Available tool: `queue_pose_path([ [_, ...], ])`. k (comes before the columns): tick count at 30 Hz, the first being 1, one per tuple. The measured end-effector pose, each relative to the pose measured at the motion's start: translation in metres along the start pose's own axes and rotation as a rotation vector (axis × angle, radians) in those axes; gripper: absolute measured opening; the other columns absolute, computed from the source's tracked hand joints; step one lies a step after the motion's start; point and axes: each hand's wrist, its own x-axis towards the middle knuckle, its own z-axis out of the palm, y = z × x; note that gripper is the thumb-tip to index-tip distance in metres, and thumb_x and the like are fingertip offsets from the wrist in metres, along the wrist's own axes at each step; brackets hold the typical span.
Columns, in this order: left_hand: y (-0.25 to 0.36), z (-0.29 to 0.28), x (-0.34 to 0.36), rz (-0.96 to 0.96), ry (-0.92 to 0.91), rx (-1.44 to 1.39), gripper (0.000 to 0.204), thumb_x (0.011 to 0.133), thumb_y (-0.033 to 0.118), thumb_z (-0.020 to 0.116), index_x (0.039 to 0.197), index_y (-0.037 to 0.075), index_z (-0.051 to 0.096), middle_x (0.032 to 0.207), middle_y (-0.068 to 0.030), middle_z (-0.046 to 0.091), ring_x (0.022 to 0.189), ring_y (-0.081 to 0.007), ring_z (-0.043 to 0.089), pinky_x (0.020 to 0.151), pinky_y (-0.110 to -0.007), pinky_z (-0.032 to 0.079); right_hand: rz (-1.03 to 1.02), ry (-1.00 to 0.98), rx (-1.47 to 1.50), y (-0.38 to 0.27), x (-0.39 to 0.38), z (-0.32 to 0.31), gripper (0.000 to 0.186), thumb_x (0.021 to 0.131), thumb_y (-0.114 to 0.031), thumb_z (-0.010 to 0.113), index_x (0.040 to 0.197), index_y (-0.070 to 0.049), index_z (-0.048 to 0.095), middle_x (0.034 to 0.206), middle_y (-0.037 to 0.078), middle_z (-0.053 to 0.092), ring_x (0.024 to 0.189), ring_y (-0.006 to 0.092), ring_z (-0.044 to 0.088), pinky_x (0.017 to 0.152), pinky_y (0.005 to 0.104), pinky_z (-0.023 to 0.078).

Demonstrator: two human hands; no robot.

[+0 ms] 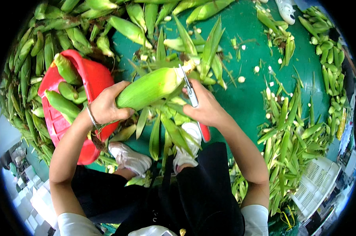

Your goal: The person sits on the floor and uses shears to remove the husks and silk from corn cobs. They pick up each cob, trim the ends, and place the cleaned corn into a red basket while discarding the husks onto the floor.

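Note:
My left hand [109, 103] is wrapped round the tip end of an ear of corn [148, 88] in its green husk. The ear lies tilted, with its pale stalk end up and to the right. In my right hand [206, 105] is a pair of pruning shears [191, 92], its red handle showing below the palm. The metal blades reach up to the stalk end of the ear and touch or cross it there. Whether they have cut into it I cannot tell. Under both hands lie loose husk leaves [172, 128].
A red basket [101, 80] with several husked-on ears stands at the left, against a big heap of corn [28, 74]. Stripped leaves [284, 133] pile up at the right, near a white crate [316, 183]. Cut stalk bits [241, 79] dot the green floor [241, 106]. My white shoes [131, 157] are below.

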Motion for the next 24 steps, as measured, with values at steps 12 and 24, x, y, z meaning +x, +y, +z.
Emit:
queue_pose_path([
  [12,0.055,-0.002,-0.041,0.188,-0.153,0.516,0.067,0.051,0.011,0.074,0.116,0.005,0.056,0.111,-0.0136,0.056,0.107,-0.0323,0.053,0.094,-0.041,0.043,0.153,-0.393,0.952,-0.013,-0.038,0.018,0.06,0.071,-0.024,0.078,0.121,-0.005,0.049,0.109,0.009,0.058,0.102,0.0157,0.055,0.084,0.0284,0.045],
  [24,-0.017,0.079,0.014,-0.279,0.486,-1.056,0.043,0.093,0.044,0.049,0.102,0.004,0.06,0.082,-0.0086,0.064,0.068,-0.0151,0.06,0.064,-0.03,0.05,0.139,-0.165,0.526,-0.006,-0.064,0.08,0.057,0.074,-0.014,0.068,0.123,0.0,0.043,0.101,0.011,0.056,0.097,0.0185,0.054,0.085,0.0328,0.045],
])
